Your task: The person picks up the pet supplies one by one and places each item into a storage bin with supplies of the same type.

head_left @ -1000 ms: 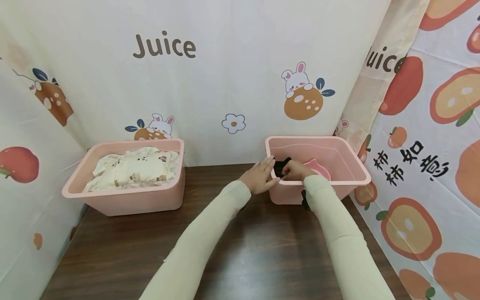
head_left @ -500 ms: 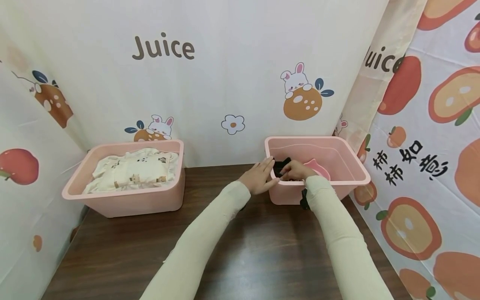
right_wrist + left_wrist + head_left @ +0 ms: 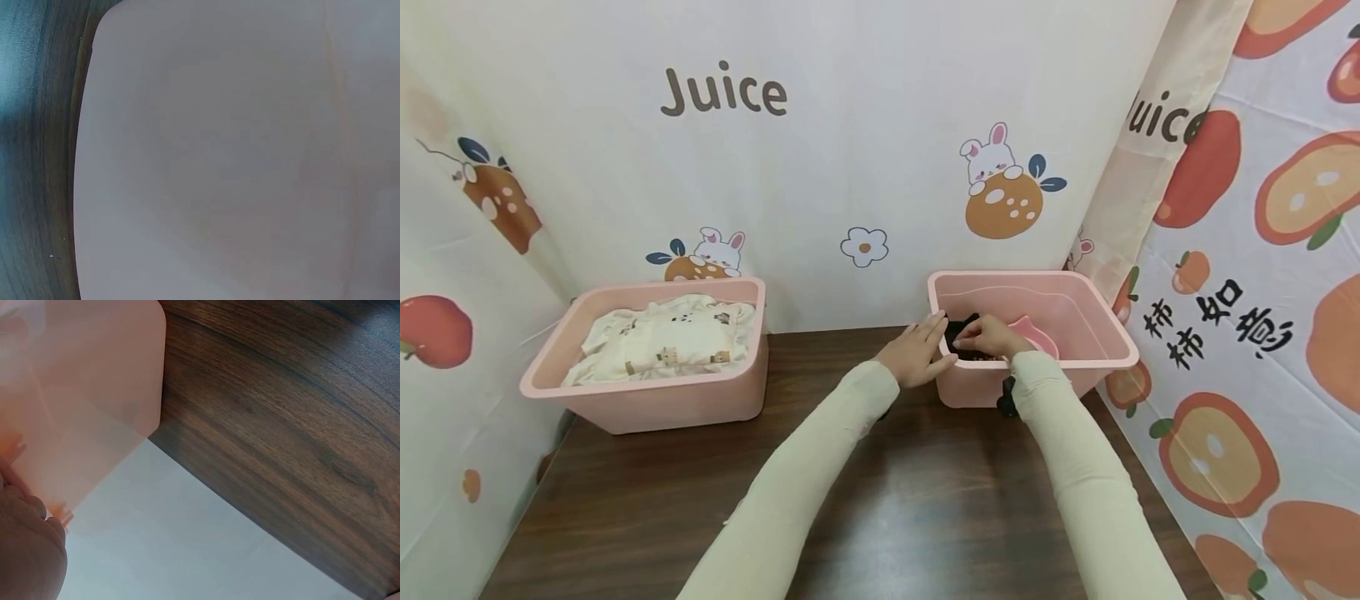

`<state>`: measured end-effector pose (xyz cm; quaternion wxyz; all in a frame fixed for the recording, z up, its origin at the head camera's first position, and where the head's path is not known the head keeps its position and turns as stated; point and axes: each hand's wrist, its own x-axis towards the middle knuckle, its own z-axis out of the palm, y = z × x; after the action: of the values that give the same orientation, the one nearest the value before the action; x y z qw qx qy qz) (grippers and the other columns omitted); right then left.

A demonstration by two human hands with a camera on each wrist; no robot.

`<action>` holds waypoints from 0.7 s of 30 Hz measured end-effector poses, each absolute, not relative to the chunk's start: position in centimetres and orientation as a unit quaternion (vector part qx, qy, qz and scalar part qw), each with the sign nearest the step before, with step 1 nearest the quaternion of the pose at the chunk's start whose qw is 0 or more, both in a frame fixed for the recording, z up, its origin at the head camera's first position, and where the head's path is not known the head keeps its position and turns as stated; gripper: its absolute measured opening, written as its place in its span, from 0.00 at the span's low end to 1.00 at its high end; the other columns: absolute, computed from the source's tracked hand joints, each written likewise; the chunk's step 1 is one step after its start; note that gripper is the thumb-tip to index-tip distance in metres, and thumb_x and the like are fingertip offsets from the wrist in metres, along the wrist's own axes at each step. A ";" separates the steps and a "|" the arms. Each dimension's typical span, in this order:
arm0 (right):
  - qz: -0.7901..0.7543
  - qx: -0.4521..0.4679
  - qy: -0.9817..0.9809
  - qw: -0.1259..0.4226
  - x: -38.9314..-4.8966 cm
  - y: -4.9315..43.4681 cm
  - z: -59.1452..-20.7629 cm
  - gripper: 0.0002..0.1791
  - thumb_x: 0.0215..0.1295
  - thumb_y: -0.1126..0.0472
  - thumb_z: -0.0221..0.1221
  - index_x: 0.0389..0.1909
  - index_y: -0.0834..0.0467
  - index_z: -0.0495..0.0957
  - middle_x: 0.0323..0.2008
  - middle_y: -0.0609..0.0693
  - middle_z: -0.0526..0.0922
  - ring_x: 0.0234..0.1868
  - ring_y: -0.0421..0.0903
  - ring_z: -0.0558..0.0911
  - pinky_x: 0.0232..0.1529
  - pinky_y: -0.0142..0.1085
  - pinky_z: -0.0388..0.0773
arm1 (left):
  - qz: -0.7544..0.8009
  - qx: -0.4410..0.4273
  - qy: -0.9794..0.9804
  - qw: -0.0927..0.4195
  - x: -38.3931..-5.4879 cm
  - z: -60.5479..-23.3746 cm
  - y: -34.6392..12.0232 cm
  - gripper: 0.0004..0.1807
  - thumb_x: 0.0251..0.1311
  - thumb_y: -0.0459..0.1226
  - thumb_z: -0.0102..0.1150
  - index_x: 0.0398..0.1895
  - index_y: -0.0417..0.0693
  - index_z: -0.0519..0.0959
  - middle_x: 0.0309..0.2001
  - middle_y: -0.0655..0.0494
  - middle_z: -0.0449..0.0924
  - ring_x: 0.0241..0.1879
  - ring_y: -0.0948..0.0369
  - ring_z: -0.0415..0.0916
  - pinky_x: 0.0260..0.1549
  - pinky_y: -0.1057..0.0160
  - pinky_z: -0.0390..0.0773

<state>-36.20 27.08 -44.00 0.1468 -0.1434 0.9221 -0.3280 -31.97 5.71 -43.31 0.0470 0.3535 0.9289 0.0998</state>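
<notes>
My left hand (image 3: 916, 352) rests on the left end of the right-hand pink bin (image 3: 1037, 364), its fingers fairly straight and laid over the rim. In the left wrist view, part of that hand (image 3: 28, 544) shows at the lower left, against the bin wall (image 3: 94, 381). My right hand (image 3: 988, 337) reaches over the front rim, and its bent fingers pinch at a black item (image 3: 958, 327) in the bin's left end. The black item's kind is unclear. Beside the right wrist, a pink piece with a pointed corner (image 3: 1036, 336) lies in the bin. Only the bin's outer wall (image 3: 206, 156) fills the right wrist view.
A second pink bin (image 3: 651, 406) stands at the left, with a folded cream cloth with small animal prints (image 3: 677, 337) inside. Both bins stand on a dark wooden table (image 3: 917, 492). Printed curtains (image 3: 865, 150) hang along the back and sides.
My right hand's fingers have shifted slightly left and opened out from a tighter curl, while the black item has moved a little beneath them. The left hand stays on the rim.
</notes>
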 end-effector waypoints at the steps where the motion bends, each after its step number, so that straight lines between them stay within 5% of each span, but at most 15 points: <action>1: -0.335 -0.141 0.920 0.145 -36.2 27.0 -43.9 0.13 0.66 0.60 0.60 0.42 0.66 0.84 0.37 0.60 0.84 0.28 0.41 0.74 0.30 0.33 0.74 | 0.099 0.353 0.929 0.047 -32.0 -43.3 5.7 0.41 0.71 0.61 0.27 0.77 0.47 0.39 0.78 0.55 0.34 0.76 0.61 0.34 0.72 0.56 0.43; 7: -0.355 -0.143 0.917 0.108 -35.8 26.9 -43.3 0.18 0.71 0.60 0.53 0.38 0.73 0.80 0.30 0.67 0.79 0.23 0.53 0.75 0.22 0.39 0.74 | 0.088 0.349 0.932 0.054 -32.0 -43.1 5.6 0.41 0.71 0.62 0.25 0.77 0.48 0.36 0.78 0.55 0.32 0.76 0.61 0.34 0.72 0.55 0.43; 13: -0.326 -0.144 0.932 0.063 -35.7 27.0 -42.2 0.18 0.72 0.57 0.52 0.45 0.70 0.81 0.38 0.65 0.83 0.40 0.60 0.80 0.38 0.50 0.80 | 0.081 0.341 0.934 0.069 -32.4 -42.9 5.3 0.43 0.70 0.63 0.23 0.77 0.48 0.33 0.78 0.55 0.29 0.76 0.60 0.31 0.72 0.53 0.42; 17: -0.307 -0.175 0.935 0.028 -35.7 27.0 -41.1 0.16 0.71 0.60 0.53 0.44 0.69 0.82 0.38 0.64 0.84 0.42 0.57 0.81 0.48 0.52 0.77 | 0.087 0.333 0.933 0.100 -32.8 -42.6 4.8 0.43 0.69 0.64 0.24 0.76 0.49 0.31 0.77 0.57 0.26 0.76 0.61 0.30 0.73 0.53 0.40; 21: -0.308 -0.208 0.928 0.015 -35.3 27.0 -39.7 0.14 0.71 0.63 0.52 0.43 0.69 0.82 0.34 0.65 0.82 0.38 0.58 0.80 0.47 0.52 0.76 | 0.103 0.328 0.932 0.115 -33.1 -41.8 3.8 0.44 0.69 0.63 0.27 0.76 0.50 0.30 0.77 0.56 0.27 0.76 0.60 0.33 0.72 0.53 0.43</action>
<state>-35.34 26.99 -39.68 0.0153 -0.2075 0.9282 -0.3084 -33.15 3.81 -41.82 0.1150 0.3283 0.9319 0.1028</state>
